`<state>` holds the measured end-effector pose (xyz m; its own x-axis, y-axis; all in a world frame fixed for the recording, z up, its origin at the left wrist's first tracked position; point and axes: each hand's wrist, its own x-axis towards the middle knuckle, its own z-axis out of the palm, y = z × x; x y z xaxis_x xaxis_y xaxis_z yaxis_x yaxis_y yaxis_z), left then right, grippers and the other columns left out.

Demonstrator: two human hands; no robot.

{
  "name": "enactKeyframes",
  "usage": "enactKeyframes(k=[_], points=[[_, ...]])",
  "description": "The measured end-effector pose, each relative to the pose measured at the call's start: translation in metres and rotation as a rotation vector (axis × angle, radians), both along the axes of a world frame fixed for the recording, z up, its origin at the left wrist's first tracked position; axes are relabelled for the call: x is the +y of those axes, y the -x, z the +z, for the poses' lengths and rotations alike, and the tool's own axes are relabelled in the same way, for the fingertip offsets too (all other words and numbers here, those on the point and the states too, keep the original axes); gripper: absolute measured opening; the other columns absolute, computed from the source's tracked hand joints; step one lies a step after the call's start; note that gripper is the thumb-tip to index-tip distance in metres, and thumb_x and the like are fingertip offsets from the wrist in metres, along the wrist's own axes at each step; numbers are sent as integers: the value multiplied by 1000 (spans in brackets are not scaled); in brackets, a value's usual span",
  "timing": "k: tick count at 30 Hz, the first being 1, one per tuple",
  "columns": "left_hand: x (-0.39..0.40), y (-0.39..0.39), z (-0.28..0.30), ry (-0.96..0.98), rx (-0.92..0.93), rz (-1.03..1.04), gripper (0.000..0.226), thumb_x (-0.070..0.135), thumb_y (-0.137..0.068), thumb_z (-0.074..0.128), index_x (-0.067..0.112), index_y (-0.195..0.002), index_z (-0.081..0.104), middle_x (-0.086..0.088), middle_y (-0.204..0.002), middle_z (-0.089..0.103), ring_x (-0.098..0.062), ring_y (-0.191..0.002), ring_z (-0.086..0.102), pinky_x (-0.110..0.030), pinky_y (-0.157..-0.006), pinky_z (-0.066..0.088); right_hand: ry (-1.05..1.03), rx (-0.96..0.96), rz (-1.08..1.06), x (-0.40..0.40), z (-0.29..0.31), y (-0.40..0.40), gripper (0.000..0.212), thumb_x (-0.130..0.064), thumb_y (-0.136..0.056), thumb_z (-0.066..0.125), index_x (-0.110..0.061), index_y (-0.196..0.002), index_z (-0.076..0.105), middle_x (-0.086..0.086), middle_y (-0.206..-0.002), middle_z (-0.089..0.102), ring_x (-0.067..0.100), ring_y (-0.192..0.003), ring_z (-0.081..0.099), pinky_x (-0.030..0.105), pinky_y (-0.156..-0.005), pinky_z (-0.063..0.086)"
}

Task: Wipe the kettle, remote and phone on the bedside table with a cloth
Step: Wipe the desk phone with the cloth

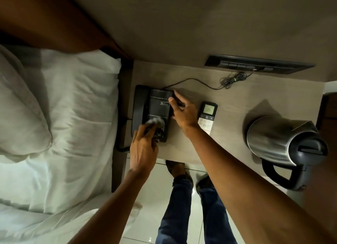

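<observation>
A black desk phone with its handset on the left lies on the wooden bedside table. My left hand presses a grey crumpled cloth onto the phone's lower keypad area. My right hand grips the phone's right edge, fingers bent around it. A white remote with a lit display lies just right of that hand. The steel kettle with a black handle stands at the table's right front.
A bed with white sheets and a pillow lies left of the table. A black switch panel sits on the wall, with a bundled thin cable below it. Tiled floor and my legs are underneath.
</observation>
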<state>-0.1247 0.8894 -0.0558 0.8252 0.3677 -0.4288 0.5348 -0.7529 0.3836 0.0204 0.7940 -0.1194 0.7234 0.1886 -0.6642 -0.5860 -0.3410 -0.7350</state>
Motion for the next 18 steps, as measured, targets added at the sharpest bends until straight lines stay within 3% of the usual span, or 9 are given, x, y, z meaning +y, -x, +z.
enactKeyframes(k=[2,6,10,13,15,18], points=[[4,-33,-1,-45,-72,43,58,9,-92,60,20,-148,53,-12,-146,49,-35,-127,50,-48,-94,58,-23,13,-3,-2,-3,0,52,-34,-108,65,-23,-157,56,12,-157,60,31,-143,60,49,-115,54],[12,-96,-17,-174,-123,3,48,14,-97,59,20,-145,58,-9,-149,54,-38,-130,48,-53,-103,50,-50,66,-48,-2,-7,1,50,-28,-109,64,-18,-158,55,15,-150,66,33,-132,68,57,-104,61],[9,-61,-20,-158,-41,-77,52,22,-94,50,19,-145,58,-10,-149,54,-41,-138,43,-58,-110,44,-63,33,-38,-2,-8,-1,49,-25,-108,65,-21,-156,56,11,-160,58,32,-148,55,56,-115,53],[2,-10,-11,-106,42,-103,59,2,-89,60,20,-145,59,-8,-150,52,-41,-140,41,-57,-109,47,-39,40,-55,-2,-10,0,50,-32,-106,68,-27,-154,59,8,-156,62,27,-142,59,52,-114,55],[-2,0,-6,-71,40,-71,62,-8,-85,64,18,-142,62,-8,-147,55,-39,-134,45,-53,-100,54,-52,64,-80,-1,-11,1,50,-32,-105,70,-28,-154,59,8,-154,63,26,-140,60,52,-113,55],[3,-30,-1,-82,-82,8,56,-2,-86,59,19,-138,63,-9,-144,55,-38,-126,48,-49,-93,57,-62,62,-90,-1,-15,1,49,-33,-105,70,-28,-153,60,5,-150,67,20,-136,62,48,-115,54]])
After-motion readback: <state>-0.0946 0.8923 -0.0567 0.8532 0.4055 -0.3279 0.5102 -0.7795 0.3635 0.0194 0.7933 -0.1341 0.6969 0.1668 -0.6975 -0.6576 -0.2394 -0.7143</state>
